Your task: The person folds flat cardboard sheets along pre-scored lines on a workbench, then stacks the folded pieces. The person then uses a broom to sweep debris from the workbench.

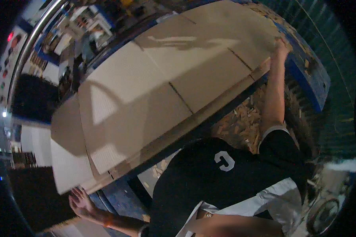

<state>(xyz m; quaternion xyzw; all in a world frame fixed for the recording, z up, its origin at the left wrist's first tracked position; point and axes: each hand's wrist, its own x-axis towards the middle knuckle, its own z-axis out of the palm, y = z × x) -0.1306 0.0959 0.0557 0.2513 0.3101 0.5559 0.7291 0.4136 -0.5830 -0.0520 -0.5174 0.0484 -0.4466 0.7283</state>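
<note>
From lower left to upper right, the cardboard stack [158, 91] stretches between left hand [82, 202], loosely spread at its corner, and right hand [281, 48], grip unclear.

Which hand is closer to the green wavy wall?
Right. The right hand is at the right end of the cardboard, on the side toward the green wall. The left hand is farther off, by the cardboard's lower left corner.

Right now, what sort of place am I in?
Probably a cardboard workshop or factory: large slotted cardboard sheets lie before you, small offcuts are strewn below, and what looks like a control panel stands at far left.
</note>
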